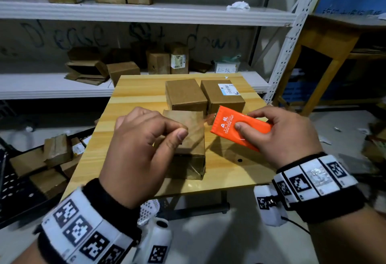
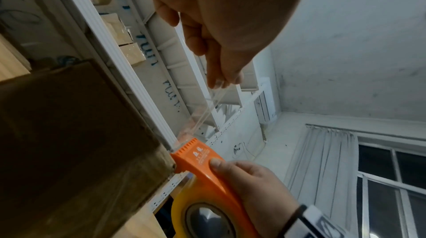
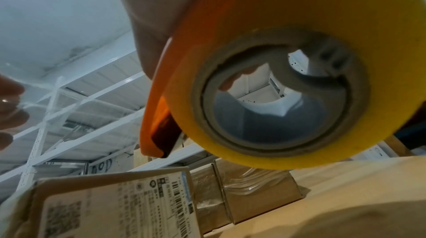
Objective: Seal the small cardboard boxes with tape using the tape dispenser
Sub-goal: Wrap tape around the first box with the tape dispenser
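My right hand [image 1: 279,132] grips an orange tape dispenser [image 1: 238,126] with a yellowish tape roll [image 3: 299,70] above the wooden table [image 1: 133,104]. My left hand [image 1: 146,138] pinches the free end of the clear tape [image 2: 215,92], which stretches from the dispenser's toothed edge [image 2: 191,143] across to my fingertips. Below the stretched tape stands a small cardboard box [image 1: 188,138] with glossy tape on its front face. Two more small boxes sit behind it: a plain one [image 1: 184,94] and one with a printed label [image 1: 222,94].
White metal shelves [image 1: 146,12] with several cardboard boxes stand behind the table. A wooden stand [image 1: 325,54] is at the right. Cardboard boxes [image 1: 54,159] lie on the floor at the left. A small dark hole [image 1: 239,160] marks the tabletop near the front.
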A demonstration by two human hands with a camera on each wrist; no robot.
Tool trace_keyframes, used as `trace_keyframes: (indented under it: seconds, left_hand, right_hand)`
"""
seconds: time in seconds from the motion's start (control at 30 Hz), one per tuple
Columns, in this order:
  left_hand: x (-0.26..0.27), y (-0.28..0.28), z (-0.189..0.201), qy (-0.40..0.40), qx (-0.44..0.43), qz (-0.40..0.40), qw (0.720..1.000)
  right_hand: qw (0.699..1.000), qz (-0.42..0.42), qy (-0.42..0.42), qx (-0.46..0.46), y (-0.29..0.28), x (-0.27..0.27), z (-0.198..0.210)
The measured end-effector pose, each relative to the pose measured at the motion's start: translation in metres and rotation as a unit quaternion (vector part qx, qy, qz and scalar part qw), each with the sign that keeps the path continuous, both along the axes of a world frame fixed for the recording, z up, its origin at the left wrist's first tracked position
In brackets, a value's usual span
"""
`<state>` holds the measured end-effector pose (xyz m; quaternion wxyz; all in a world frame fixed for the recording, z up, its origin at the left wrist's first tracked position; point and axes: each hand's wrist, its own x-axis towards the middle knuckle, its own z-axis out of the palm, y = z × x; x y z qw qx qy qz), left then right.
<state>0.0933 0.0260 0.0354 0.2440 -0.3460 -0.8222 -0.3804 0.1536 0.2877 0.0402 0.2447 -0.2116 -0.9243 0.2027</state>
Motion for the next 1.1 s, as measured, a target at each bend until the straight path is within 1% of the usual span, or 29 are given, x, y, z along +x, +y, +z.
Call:
trace_keyframes:
  seconds: [0.1, 0.3, 0.4, 0.47, 0.57, 0.6, 0.7, 0.8, 0.97, 1.1]
  left_hand:
    - [0.002, 0.003, -0.002, 0.016, -0.022, -0.007, 1.0]
    - [0.008, 0.005, 0.001, 0.055, -0.032, -0.023, 0.998]
    - [0.023, 0.002, 0.01, 0.063, 0.044, -0.067, 0.995]
    - [0.033, -0.005, 0.021, 0.06, 0.072, -0.087, 0.992]
    - [0.028, -0.012, 0.026, 0.008, 0.094, -0.074, 0.993]
    - [0.022, -0.012, 0.023, -0.017, 0.101, -0.063, 0.993]
    - [0.004, -0.017, 0.012, -0.09, 0.104, -0.031, 0.99]
    - [-0.002, -0.019, 0.01, -0.147, 0.131, -0.045, 0.979]
    - [-0.003, -0.022, 0.009, -0.18, 0.163, -0.084, 0.966]
    - [-0.005, -0.024, 0.005, -0.208, 0.181, -0.103, 0.956]
  right_hand:
    - [1.0, -0.01, -0.018, 0.003, -0.004, -0.002, 0.002]
    - [0.999, -0.019, -0.036, 0.006, -0.004, -0.003, 0.001]
    - [0.991, -0.074, -0.092, 0.062, 0.006, -0.004, 0.003]
    - [0.985, -0.111, -0.114, 0.059, 0.024, 0.001, 0.003]
    - [0.988, -0.131, -0.058, 0.049, 0.038, 0.009, 0.003]
    - [0.988, -0.133, -0.054, 0.052, 0.037, 0.01, 0.003]
    - [0.987, -0.116, -0.084, 0.071, 0.026, 0.006, -0.005]
    - [0.981, -0.106, -0.135, 0.091, 0.021, -0.001, -0.015]
    - [0.974, -0.081, -0.168, 0.131, 0.014, -0.012, -0.029]
    - [0.97, -0.061, -0.191, 0.135, 0.008, -0.018, -0.032]
